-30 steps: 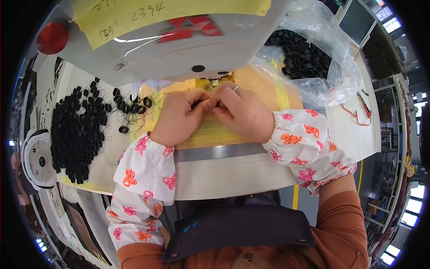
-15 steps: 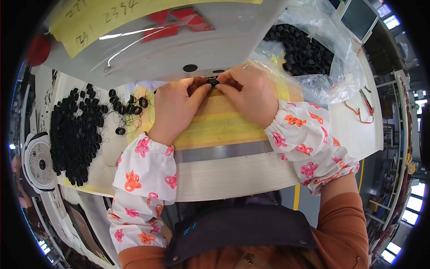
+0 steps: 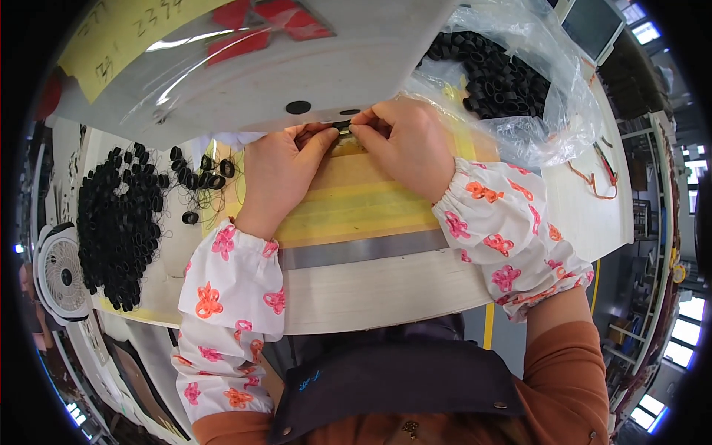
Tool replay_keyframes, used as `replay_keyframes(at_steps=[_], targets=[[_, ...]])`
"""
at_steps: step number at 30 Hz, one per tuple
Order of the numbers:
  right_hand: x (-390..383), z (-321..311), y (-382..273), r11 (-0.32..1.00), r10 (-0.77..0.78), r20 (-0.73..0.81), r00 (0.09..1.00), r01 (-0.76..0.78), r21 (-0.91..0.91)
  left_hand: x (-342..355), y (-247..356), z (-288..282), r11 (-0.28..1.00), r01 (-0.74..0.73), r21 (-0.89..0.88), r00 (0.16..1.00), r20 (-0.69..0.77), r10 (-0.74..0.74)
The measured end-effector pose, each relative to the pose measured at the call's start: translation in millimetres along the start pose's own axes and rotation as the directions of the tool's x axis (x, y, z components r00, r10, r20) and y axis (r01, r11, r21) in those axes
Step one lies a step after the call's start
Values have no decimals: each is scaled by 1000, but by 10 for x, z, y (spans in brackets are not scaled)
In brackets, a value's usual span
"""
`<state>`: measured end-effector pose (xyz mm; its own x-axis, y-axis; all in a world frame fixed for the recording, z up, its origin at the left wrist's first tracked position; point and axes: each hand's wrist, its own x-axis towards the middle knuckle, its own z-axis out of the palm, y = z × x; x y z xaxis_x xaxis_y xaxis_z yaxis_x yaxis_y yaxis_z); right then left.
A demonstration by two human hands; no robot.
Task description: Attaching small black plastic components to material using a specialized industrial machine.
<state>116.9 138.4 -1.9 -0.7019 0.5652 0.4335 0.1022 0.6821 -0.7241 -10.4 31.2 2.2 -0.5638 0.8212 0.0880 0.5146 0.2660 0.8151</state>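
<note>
My left hand and my right hand meet beneath the grey machine head, thumbs and fingertips pinched on either side of a small black piece, partly hidden by them. A small metal part of the machine shows just there. Yellow strips cover the work surface below my hands. To my left lies a dense heap of black rings, with looser rings on tangled threads beside it. A clear plastic bag of black rings is at the back right.
A white fan stands at the far left. A red-handled tool and orange cord lie on the right of the table, whose curved front edge is near my body. A screen is at the upper right, shelving beyond the table.
My hands have moved up toward the machine and apart at the wrists, showing the small black piece between my fingertips. The whole view has also shifted slightly.
</note>
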Motion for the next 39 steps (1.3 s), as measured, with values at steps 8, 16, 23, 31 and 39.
replay_keyframes(at_steps=[8,16,23,31,39], targets=[[24,-8,-43,997,-76,-23,997,76,-19,-3,72,-50,990,14,138,999,33,-19],[69,-16,-57,976,-130,-4,991,128,-177,51,20,-39,975,-3,221,997,71,-12],[91,-1,-54,978,-78,18,997,80,-193,39,40,-56,982,96,161,994,37,-103],[11,-8,-77,988,-29,23,999,32,-149,-30,4,-39,983,102,151,994,21,-106],[84,9,-24,993,-39,-14,999,38,-109,87,-8,-12,992,24,127,1000,13,-26]])
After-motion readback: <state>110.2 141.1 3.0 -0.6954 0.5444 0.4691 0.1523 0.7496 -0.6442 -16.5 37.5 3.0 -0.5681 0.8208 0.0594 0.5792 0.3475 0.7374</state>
